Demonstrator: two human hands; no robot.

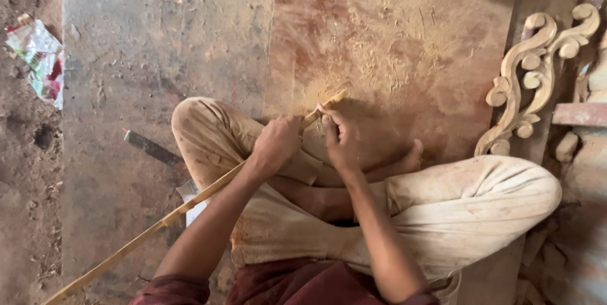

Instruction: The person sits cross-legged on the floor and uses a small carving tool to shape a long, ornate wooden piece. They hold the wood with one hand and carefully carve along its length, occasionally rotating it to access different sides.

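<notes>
Head view, looking down on my operator's crossed legs at frame centre. Left hand (275, 144) wrapped tight around a long thin wooden strip (152, 229), fingers closed on it just short of its upper end. The strip runs from the lower left corner up to the centre, its tip (332, 99) over the board. Right hand (341, 140) just beside the left, curled shut near the strip's tip; I cannot tell whether it clamps the strip itself or a small tool, the grip is hidden.

Wood shavings (373, 58) scattered across the reddish board (442, 90), upper centre. Carved scroll ornament (534, 71) lies at right edge. Dark flat blade (152, 148) on the floor, left of the knee. Crumpled wrapper (39, 58) upper left.
</notes>
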